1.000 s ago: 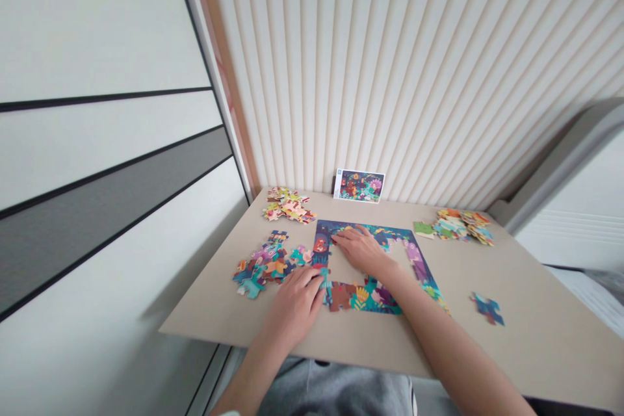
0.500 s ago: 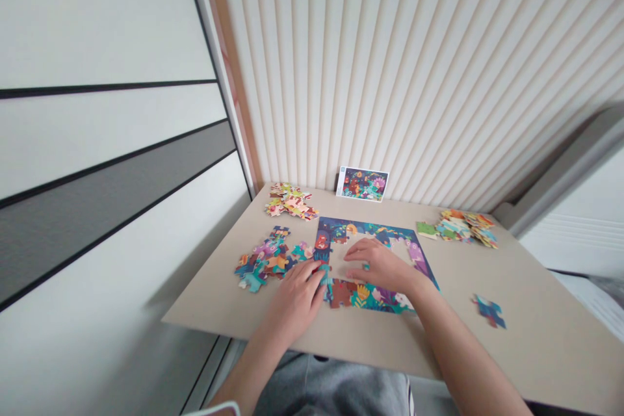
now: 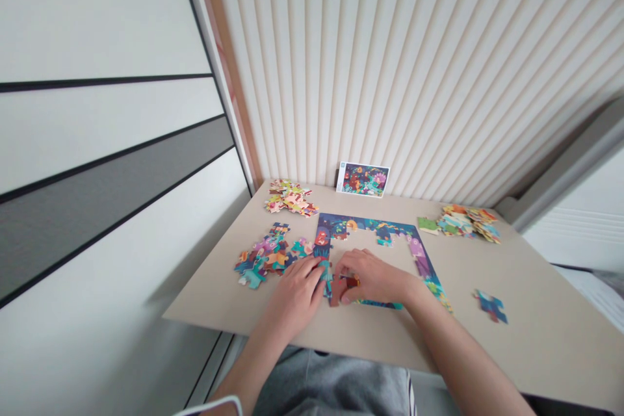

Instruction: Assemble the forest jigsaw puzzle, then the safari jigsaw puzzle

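Head view: both hands sit at the near left corner of a half-built jigsaw puzzle [image 3: 419, 253], whose border frames a bare middle on the tan surface [image 3: 536, 344]. The right hand [image 3: 373, 281] lies palm down with its fingers curled over a small red-brown piece [image 3: 347, 283], pressing it at the bottom edge of the frame. The left hand [image 3: 296, 296] rests flat and relaxed just beside it, its fingertips touching the left border, which looks like a way of steadying the frame while the piece is pushed in; it grasps nothing.

Loose pieces seem sorted by colour: a blue-green pile [image 3: 266, 259] just left of the frame and within easy reach, a pink-yellow pile [image 3: 291, 198] farther back, an orange-green pile [image 3: 463, 221] to the right, and one blue cluster [image 3: 491, 307] apart on the right.

A small picture card [image 3: 363, 179] leans upright against the ribbed wall [image 3: 390, 65] behind the puzzle, facing the person, probably as the reference picture. Any print on the card is too small to read, and no brand or label shows elsewhere.
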Motion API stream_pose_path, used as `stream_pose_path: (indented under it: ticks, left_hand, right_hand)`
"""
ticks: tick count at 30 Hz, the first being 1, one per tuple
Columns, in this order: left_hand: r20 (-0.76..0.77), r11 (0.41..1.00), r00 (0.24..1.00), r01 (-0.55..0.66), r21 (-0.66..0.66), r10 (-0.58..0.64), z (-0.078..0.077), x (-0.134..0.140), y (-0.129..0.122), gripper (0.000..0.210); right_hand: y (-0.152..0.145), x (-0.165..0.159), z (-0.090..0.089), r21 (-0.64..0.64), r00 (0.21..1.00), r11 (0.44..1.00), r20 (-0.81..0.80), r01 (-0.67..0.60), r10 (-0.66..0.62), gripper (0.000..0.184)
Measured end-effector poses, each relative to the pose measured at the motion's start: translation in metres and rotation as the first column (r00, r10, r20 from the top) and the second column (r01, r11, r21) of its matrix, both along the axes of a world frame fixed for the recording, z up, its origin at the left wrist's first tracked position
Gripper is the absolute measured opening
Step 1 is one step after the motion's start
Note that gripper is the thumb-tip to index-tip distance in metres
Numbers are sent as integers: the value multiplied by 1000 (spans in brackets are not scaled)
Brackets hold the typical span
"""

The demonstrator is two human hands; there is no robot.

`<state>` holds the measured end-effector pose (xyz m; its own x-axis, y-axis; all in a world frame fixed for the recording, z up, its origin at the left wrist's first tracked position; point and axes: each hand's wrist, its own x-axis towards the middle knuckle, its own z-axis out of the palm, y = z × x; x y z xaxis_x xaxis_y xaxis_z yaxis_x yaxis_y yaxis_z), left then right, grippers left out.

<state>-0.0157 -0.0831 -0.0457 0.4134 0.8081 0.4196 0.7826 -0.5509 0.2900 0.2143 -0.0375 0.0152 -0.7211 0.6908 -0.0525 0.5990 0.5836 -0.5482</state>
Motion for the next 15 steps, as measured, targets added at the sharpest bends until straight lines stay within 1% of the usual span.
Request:
stream_pose_path:
  ticks: [2, 3, 4, 5, 6, 8, 9, 11, 13, 15]
  left_hand:
    - [-1, 1000, 1000, 6, -5, -6, 1, -1, 0, 30]
    - [2, 1000, 1000, 8, -7, -8, 1, -1, 0, 31]
    - [6, 1000, 1000, 9, -7, -9, 1, -1, 1, 32]
    - [10, 1000, 1000, 8, -7, -8, 0, -2, 1, 32]
    - [14, 1000, 1000, 7, -6, -6, 0, -2, 1, 33]
    - [18, 1000, 1000, 6, -4, -6, -2, -2, 1, 32]
    - [20, 1000, 1000, 7, -3, -7, -2, -2, 1, 32]
    - [24, 1000, 1000, 9, -4, -9, -3, -1, 1, 31]
    - [29, 1000, 1000, 9, -4, -9, -3, -2, 1, 31]
    - [33, 1000, 999, 11, -2, -11, -2, -2, 1, 30]
  right_hand:
    - [-1, 1, -1, -151, 996, 989, -89, 8, -21, 31]
    - [0, 1, -2, -236, 990, 972, -137, 4, -38, 26]
    - [1, 2, -3, -303, 981, 953, -183, 5, -64, 22]
    - [3, 3, -4, -334, 970, 942, -220, 22, -101, 18]
    - [7, 4, -7, -326, 957, 943, -250, 62, -149, 16]
    - [18, 7, -15, -233, 920, 952, -292, 198, -262, 16]
    - [24, 9, -20, -173, 894, 943, -309, 284, -326, 18]
    - [37, 11, -30, -102, 838, 900, -332, 425, -433, 22]
    - [46, 11, -39, -92, 809, 869, -330, 486, -487, 25]
    - [52, 7, -45, -103, 814, 871, -317, 481, -487, 25]
